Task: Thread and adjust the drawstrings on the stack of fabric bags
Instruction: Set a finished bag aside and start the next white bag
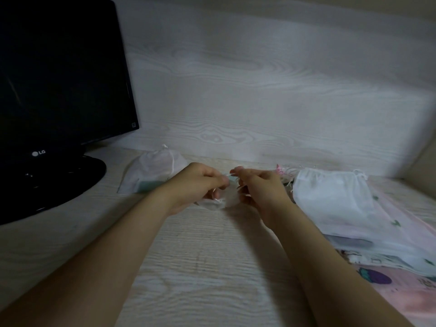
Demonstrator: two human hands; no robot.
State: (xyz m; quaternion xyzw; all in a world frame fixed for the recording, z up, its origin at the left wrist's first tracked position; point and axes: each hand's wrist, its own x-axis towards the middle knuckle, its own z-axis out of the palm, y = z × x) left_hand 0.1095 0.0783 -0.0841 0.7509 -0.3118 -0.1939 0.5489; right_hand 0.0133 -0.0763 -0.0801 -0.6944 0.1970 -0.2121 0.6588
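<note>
Left hand [200,185] and right hand [262,191] fingers pinch a sheer bag [227,200] mid-worktop [212,267], with one bag [153,171] seemingly finished near the back edge and the stack [335,201] at the right edge likely still to do.

Sheer white fabric bag [229,200] is blurry, mostly hidden by left hand [200,184] and right hand [258,187]; black monitor [59,79] cut off left.

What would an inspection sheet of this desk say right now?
Surface: pale wood-grain desk, partly covered at right by a patterned pink cloth.
Job's things: small sheer bag at centre; stack of white bags over the cloth; lone bag by the monitor.
Clutter: nothing seen.
Grippers: left hand and right hand both pinch the small sheer bag.
Cables: nothing seen.
Surroundings: monitor dark, at left; wood-grain wall panel behind.
</note>
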